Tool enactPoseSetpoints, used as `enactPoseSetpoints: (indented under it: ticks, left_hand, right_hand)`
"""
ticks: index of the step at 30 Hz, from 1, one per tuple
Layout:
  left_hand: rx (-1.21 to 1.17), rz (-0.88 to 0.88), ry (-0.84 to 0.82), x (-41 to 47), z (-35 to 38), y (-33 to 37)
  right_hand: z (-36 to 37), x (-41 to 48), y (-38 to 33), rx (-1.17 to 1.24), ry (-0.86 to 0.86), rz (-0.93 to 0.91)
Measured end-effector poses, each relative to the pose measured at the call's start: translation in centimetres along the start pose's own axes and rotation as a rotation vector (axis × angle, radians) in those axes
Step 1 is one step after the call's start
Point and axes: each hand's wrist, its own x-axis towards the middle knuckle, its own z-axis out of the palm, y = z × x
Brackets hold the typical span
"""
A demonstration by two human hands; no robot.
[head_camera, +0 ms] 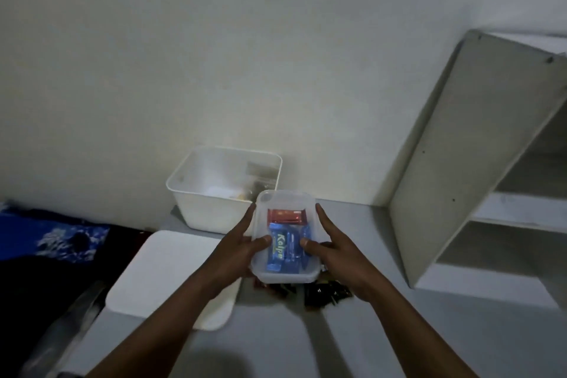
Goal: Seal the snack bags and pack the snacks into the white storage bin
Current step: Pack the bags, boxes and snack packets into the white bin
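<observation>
Clear container (285, 236): held above the table, in front of the white storage bin (224, 184); blue and red snack bars (285, 247) show through its lid.
Left hand (242, 247): grasps its left side.
Right hand (333, 250): grasps its right side.
Bin contents: blurred, unreadable.
Dark wrappers (325, 296): half hidden under the container.
White lid (162, 273): on the table, partly covered by the left forearm.

Left hand (245, 242) and right hand (334, 252) grip clear lidded box (283, 273) from both sides, thumbs on lid. Blue bars (283, 250), red bar (283, 216) inside. White bin (211, 209) behind; lid (159, 273) left; dark packets (326, 294) beneath; shelf (460, 147) right.
</observation>
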Motion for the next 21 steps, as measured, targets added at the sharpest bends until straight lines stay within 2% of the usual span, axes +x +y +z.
enactPoseSetpoints:
  ticks: [7,13,17,21]
  left_hand:
    - [0.048,0.019,0.107,4.1,-10.3,5.9]
    - [0.061,0.022,0.064,10.8,-20.1,10.4]
    - [0.074,-0.04,0.038,16.2,-25.0,11.2]
    - [0.07,-0.085,-0.026,21.1,-26.9,10.3]
  right_hand:
    - [6.1,7.8,-8.3,-0.005,-0.055,-0.039]
    - [11.6,17.4,-14.2,-0.067,-0.043,-0.093]
    - [14.5,24.2,-15.5,-0.054,-0.007,-0.018]
    - [15.5,29.2,-15.0,-0.042,0.045,0.072]
